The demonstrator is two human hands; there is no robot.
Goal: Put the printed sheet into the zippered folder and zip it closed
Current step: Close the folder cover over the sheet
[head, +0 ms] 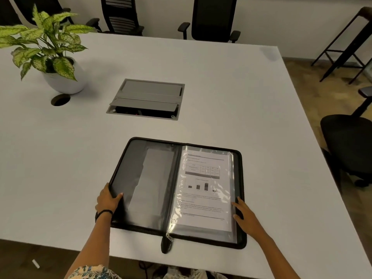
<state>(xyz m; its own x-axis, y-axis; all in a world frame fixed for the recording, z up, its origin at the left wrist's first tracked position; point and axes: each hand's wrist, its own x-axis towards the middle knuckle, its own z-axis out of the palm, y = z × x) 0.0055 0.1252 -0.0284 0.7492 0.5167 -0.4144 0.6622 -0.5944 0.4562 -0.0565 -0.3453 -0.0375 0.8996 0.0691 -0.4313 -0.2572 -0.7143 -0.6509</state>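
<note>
Head view, read left to right. A potted plant [48, 51] stands at the far left of the white table [231, 93], well apart from the work; a grey cable hatch [146, 98] is set into the tabletop near its middle. At the near edge the zippered folder [141, 178] lies fully open and flat. The left hand [107, 199] grips the outer edge of the folder's left cover, thumb over the inner face and fingers curled behind the rim, closed on that cover. The zipper pull [167, 241] hangs at the foot of the spine, over the table edge. On the right half, the printed sheet [203, 190] lies under a clear plastic sleeve, evidently already inserted. The right hand [244, 215] rests flat and open-fingered on the right cover's outer border, holding nothing and pinning the folder down. The insertion step appears complete; the closing step is in hand. The next move probably calls for swinging the left cover over the sheet, aligning the edges, then taking the pull and running it round the perimeter.
</note>
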